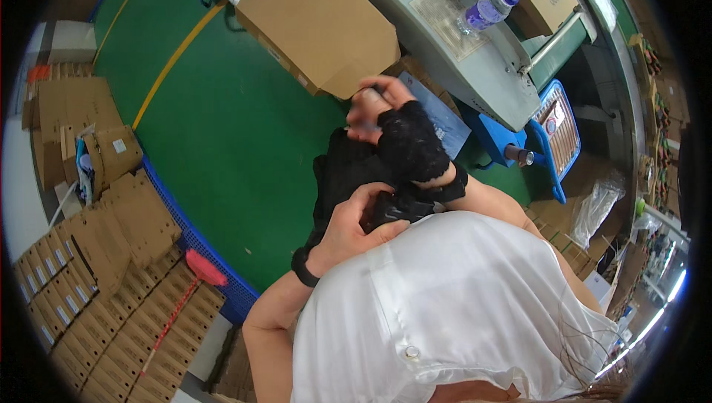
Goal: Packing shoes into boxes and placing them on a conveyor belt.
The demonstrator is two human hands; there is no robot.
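The left hand (354,226) was bare, with a dark band at the wrist, and its fingers and thumb were closed on the cuff of a black glove (411,152) at the other wrist. The right hand (393,132) wore that fingerless lace glove; its bare fingertips were bent loosely and held nothing that could be made out. A second black glove (343,173) hung just left of the right hand, touching the left hand's fingers; whether the left hand gripped it too could not be told. Both hands were up in front of a white blouse (460,306).

Beyond the right hand lay a flat cardboard box (319,21), and further right a grey machine (475,54) carried a plastic bottle (487,10). A blue crate (556,132) stood right of the hands. Under the hands was a green floor (222,136). Well to the left, stacked flat cartons (96,254) lay with a red broom (189,292) on them.
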